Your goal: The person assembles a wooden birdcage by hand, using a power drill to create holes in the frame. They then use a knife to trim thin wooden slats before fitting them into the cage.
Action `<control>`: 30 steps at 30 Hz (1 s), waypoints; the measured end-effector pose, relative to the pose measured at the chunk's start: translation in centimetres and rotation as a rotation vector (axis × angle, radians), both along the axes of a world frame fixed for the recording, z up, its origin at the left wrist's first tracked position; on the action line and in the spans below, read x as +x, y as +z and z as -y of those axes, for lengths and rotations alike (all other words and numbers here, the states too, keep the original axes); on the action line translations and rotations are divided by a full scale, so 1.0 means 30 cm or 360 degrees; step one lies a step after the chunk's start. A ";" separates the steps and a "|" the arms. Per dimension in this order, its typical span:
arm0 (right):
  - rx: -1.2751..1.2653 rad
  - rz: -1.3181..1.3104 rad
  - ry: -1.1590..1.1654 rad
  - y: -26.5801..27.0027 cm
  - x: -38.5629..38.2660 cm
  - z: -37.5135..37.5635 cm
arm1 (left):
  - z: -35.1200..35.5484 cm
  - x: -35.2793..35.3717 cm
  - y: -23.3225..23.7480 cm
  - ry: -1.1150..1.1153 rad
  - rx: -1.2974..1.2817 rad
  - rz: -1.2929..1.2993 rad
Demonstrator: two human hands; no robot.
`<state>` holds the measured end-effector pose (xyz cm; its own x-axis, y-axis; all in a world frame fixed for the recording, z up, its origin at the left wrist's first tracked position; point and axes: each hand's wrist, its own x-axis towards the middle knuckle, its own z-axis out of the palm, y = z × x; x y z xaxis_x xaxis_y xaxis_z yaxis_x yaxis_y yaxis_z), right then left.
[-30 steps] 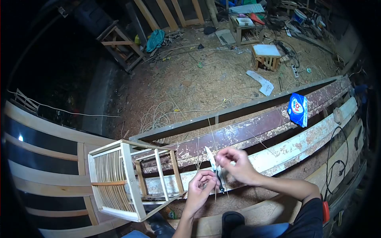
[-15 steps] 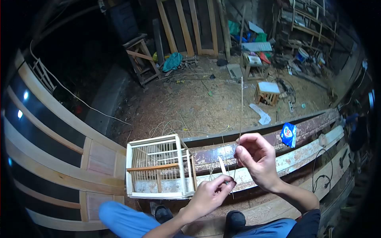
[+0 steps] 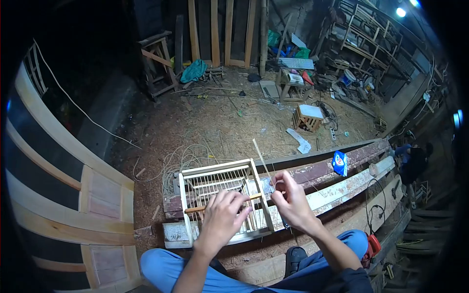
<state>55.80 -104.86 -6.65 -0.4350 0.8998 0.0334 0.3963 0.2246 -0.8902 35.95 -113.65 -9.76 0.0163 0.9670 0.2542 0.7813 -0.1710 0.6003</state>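
In the head view a small wooden cage [image 3: 254,166], with pale frame bars and thin upright sticks, rests in front of my knees. My left hand [image 3: 221,217] lies over its near side, fingers curled around the brown crossbar [image 3: 195,209]; the fingertips are partly hidden. Just right of the cage, my right hand [image 3: 293,201] is raised with thumb and fingers pinched on a thin wooden stick [image 3: 261,155]. That stick slants up and to the left over the cage's right corner. Something dark shows below my right palm, too little to name.
Long planks [image 3: 337,193] form a bench under the cage. A blue packet [image 3: 340,163] lies on it, with a black cable [image 3: 376,212] nearer me. Coiled strands [image 3: 188,156] lie behind the cage. A panelled wooden frame [image 3: 105,210] stands left; a slatted stool [image 3: 308,117] is farther off.
My left hand has moved from beside the stick onto the cage. The cage has turned and shifted right in view. The stick in my right hand now tilts left, and my view has swung right.
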 end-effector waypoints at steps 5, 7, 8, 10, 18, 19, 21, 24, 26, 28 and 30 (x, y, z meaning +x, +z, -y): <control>-0.0051 0.0149 -0.0033 0.001 -0.015 0.048 | -0.017 0.020 -0.007 0.0029 0.0157 -0.0134; 0.0196 0.0107 -0.0123 -0.050 0.016 0.089 | -0.029 0.032 -0.036 -0.0002 0.0135 -0.0133; 0.0186 0.0103 -0.0127 -0.065 0.031 0.112 | -0.034 0.039 -0.052 -0.0027 0.0123 -0.0125; 0.0105 0.0129 -0.0168 -0.079 0.074 0.159 | -0.046 0.059 -0.070 -0.0007 0.0156 -0.0152; 0.0072 0.0332 0.0069 -0.089 0.163 0.224 | -0.061 0.082 -0.113 0.0117 0.0227 -0.0206; 0.0082 0.0357 0.0073 -0.097 0.162 0.225 | -0.061 0.089 -0.112 0.0144 0.0217 -0.0211; 0.0110 0.0384 0.0110 -0.102 0.155 0.221 | -0.060 0.102 -0.110 0.0190 0.0213 -0.0229; 0.0057 0.0403 0.0156 -0.096 0.171 0.216 | -0.069 0.121 -0.115 0.0266 0.0233 -0.0155; 0.0064 0.0365 0.0218 -0.087 0.181 0.202 | -0.078 0.131 -0.111 0.0252 0.0229 -0.0179; 0.0097 0.0392 0.0231 -0.078 0.190 0.195 | -0.085 0.147 -0.110 0.0309 0.0240 -0.0205; 0.0132 0.0434 0.0231 -0.078 0.202 0.194 | -0.094 0.159 -0.109 0.0266 0.0225 -0.0223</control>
<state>61.86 -110.70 -9.01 -0.5616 0.8268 -0.0315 0.5762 0.3634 -0.7321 40.72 -110.83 -13.02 -0.0960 0.9144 0.3933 0.8797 -0.1069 0.4633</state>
